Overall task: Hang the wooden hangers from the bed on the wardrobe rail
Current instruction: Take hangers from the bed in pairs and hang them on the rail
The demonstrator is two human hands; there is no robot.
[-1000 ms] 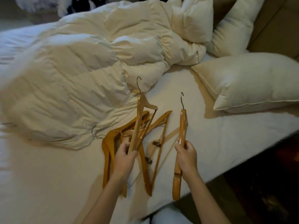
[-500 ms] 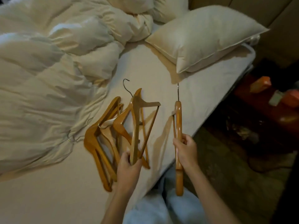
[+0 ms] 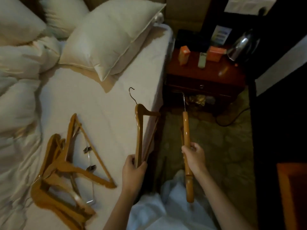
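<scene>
My left hand (image 3: 132,170) grips one wooden hanger (image 3: 139,128) by its lower end, held upright over the bed's right edge with its metal hook pointing away from me. In my right hand (image 3: 193,156) is a second wooden hanger (image 3: 186,135), seen edge-on above the floor, hook also pointing away. Several more wooden hangers (image 3: 66,166) lie in a loose pile on the white sheet of the bed (image 3: 99,103) at lower left. No wardrobe rail is in view.
A rumpled duvet (image 3: 16,100) covers the bed's left side and pillows (image 3: 108,39) lie at its head. A dark wooden nightstand (image 3: 206,77) with boxes, a remote and a kettle (image 3: 242,45) stands right of the bed. Patterned carpet (image 3: 224,146) lies below.
The view has swung right, away from the bed toward the nightstand and floor. Both hands have carried their hangers off the pile, which stays on the sheet.
</scene>
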